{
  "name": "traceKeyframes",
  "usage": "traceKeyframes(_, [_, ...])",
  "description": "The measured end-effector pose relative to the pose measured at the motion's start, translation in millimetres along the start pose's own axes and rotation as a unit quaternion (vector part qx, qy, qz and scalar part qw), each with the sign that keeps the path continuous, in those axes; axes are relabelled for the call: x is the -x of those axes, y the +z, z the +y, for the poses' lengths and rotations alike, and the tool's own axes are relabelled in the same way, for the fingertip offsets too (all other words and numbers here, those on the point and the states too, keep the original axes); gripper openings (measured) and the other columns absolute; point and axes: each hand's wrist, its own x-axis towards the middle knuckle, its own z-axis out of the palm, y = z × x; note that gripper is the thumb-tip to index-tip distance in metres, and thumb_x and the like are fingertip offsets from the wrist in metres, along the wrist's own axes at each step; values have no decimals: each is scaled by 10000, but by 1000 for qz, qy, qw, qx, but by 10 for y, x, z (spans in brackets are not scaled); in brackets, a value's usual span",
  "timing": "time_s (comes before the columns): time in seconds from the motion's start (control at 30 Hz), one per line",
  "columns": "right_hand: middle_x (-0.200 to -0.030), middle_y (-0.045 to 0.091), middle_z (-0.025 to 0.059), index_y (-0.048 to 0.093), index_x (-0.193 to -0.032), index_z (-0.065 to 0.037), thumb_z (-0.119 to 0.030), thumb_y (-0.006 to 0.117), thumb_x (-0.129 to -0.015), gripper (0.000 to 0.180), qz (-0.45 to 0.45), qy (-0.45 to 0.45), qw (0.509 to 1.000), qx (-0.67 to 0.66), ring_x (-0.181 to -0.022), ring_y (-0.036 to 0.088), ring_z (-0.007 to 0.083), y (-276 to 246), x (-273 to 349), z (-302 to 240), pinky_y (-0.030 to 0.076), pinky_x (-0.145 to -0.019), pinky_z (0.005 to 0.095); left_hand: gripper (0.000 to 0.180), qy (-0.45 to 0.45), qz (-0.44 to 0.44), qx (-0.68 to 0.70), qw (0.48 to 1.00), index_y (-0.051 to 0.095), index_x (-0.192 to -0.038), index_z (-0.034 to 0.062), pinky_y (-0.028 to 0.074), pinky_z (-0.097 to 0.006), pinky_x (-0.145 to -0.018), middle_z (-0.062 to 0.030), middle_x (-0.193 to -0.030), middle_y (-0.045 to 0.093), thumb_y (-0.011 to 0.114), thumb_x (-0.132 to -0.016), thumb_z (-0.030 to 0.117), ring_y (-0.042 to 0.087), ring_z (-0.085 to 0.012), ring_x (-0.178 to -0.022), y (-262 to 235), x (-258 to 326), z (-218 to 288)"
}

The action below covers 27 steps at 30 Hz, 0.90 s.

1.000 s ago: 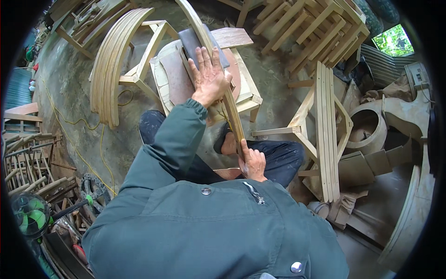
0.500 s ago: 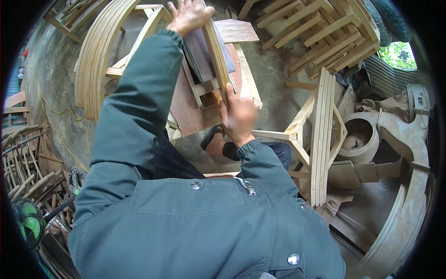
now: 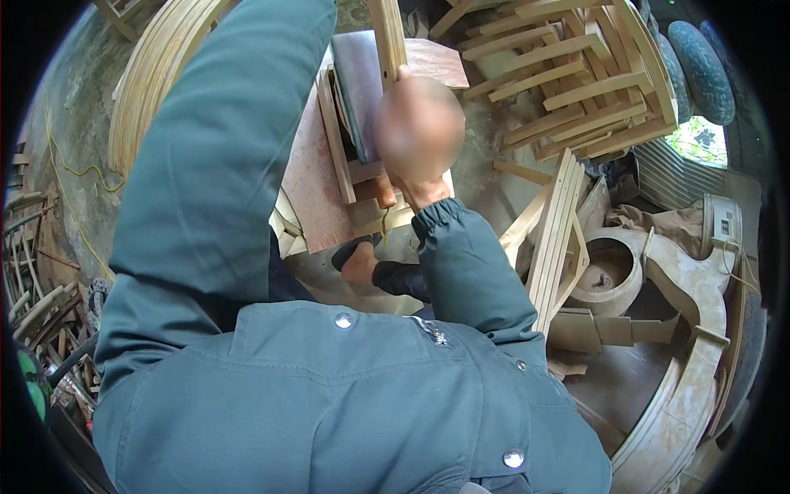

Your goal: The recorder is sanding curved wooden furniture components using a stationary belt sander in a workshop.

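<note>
My right hand (image 3: 420, 132), partly blurred, closes on the near end of a long pale wooden strip (image 3: 385, 37). The strip runs away from me and out over the top edge. Beside and below it lies a grey, flat-topped block (image 3: 354, 78) held between wooden rails (image 3: 336, 144) on a reddish-brown board (image 3: 309, 198). An orange-brown rounded part (image 3: 381, 192) pokes out at the block's near end. My left arm (image 3: 239, 123) stretches forward past the top edge, so the left hand is out of sight.
Stacked curved wooden pieces (image 3: 156, 90) stand at the far left. Slatted wooden frames (image 3: 576, 78) are piled at the far right. Nearer on the right are a straight-strip frame (image 3: 555, 239) and a large dusty machine housing (image 3: 699, 288). A yellow cord (image 3: 70, 193) crosses the floor.
My left arm has reached farther forward, taking the hand out of view. The wooden strip and my right hand have shifted forward, and the view has moved slightly.
</note>
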Motion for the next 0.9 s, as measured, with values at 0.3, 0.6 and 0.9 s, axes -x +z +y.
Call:
traceKeyframes(0.3, [-954, 693, 110, 636, -1405, -79, -238, 718, -899, 537, 18, -9, 999, -34, -933, 602, 310, 415, -472, 38, 414, -870, 452, 887, -23, 14, -42, 999, 258, -1559, 42, 256, -713, -1144, -302, -1216, 673, 674, -848, 370, 584, -538, -1203, 120, -229, -211])
traceKeyframes(0.6, [-1033, 705, 124, 600, -1455, -77, -218, 685, -933, 547, -93, 51, 994, -30, -991, 589, 329, 35, -116, -114, 427, -898, 457, 889, -34, 11, -89, 995, 263, -1559, 48, 259, -730, -1129, -306, -1202, 673, 680, -842, 368, 586, -541, -1193, 298, -459, -333])
traceKeyframes(0.9, [-1023, 656, 96, 600, -1466, -109, -221, 710, -912, 576, -95, 36, 994, 46, -972, 585, 300, -534, 795, -35, 417, -842, 420, 879, 64, 19, -196, 978, 195, -1639, -37, -32, -737, -1215, -416, -1603, 275, 504, -921, 363, 101, -611, -1533, 641, -15, -110])
